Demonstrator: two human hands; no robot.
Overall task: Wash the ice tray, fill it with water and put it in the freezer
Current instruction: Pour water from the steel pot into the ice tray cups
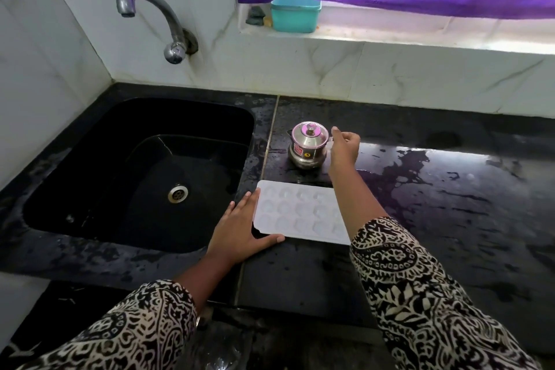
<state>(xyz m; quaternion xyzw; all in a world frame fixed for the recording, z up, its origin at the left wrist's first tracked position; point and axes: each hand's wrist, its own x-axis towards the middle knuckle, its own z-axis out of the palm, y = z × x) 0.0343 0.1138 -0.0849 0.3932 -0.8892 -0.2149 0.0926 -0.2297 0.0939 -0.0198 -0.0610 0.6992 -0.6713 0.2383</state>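
The white ice tray point(300, 213) lies flat on the wet black worktop point(450, 204), just right of the black sink point(135, 165) and near the front edge, its rounded cells facing up. The left hand point(243, 233) rests flat and open on the worktop against the tray's left end, fingers point(249, 201) stretched along that short edge and the thumb lying along the tray's near-left corner; it presses or steadies rather than grips. The right hand point(344, 147) reaches over the tray to a small steel pot point(307, 144) with a lid, standing just beyond the tray; its fingers are curled closed at the pot's right side, apparently on the handle, though the hold itself is hidden. A curved tap point(150, 18) projects from the tiled wall above the sink.
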